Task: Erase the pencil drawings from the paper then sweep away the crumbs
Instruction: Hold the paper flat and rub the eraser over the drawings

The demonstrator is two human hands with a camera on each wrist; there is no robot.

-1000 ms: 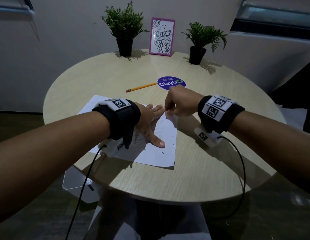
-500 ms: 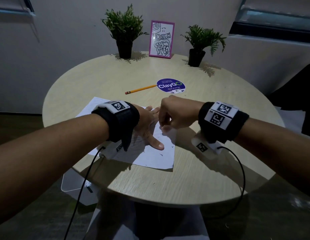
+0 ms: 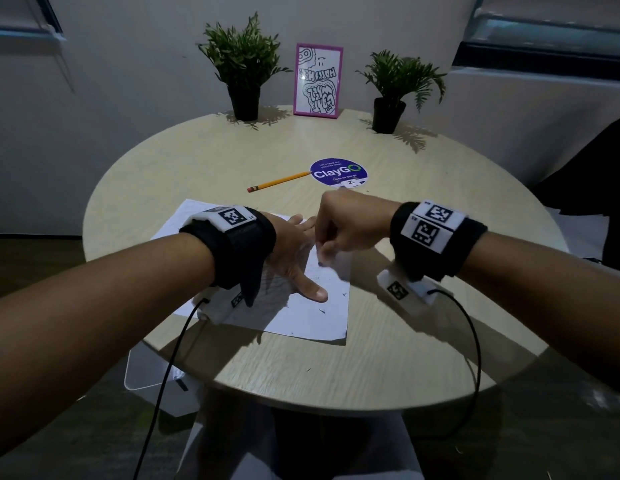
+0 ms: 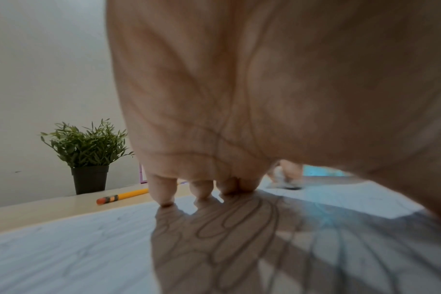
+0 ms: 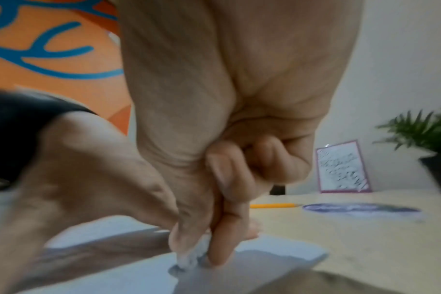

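Note:
A white sheet of paper with pencil loops lies on the round table. My left hand presses flat on it, fingers straight and thumb spread toward me. My right hand is curled just right of those fingers and pinches a small white eraser between thumb and forefinger, its tip down on the paper. Dark eraser crumbs dot the sheet's near right part. In the left wrist view the eraser shows beyond my fingertips.
A yellow pencil lies past the paper beside a round purple sticker. Two potted plants and a pink-framed picture stand at the far edge. The table's near rim is close below the paper.
My right hand with the eraser has slid toward me and left along the paper, closer to my left fingers. The left hand stays pressed in place.

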